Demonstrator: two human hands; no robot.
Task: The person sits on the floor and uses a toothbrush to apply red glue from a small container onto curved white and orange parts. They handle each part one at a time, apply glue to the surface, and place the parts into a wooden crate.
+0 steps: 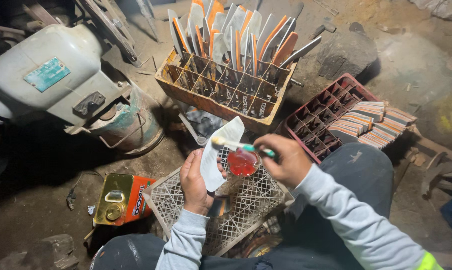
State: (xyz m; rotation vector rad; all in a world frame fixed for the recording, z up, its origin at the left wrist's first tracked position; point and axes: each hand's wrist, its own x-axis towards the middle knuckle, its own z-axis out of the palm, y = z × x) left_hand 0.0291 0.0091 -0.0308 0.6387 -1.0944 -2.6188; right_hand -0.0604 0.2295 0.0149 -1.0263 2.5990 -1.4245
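Dirt floor, left hand point(196, 182) clutching pale blade point(218, 152), right hand point(286, 159) gripping brush point(238, 145).

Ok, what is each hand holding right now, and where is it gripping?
The left hand holds a white blade by its lower end. The right hand grips a brush by its handle end.

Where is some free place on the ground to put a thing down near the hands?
Bare dirt lies left of the orange tin can, below the grey motor. More lies at top right, beyond the dark stone. It is crowded around the left hand and right hand: mesh crate, orange crate, red crate.
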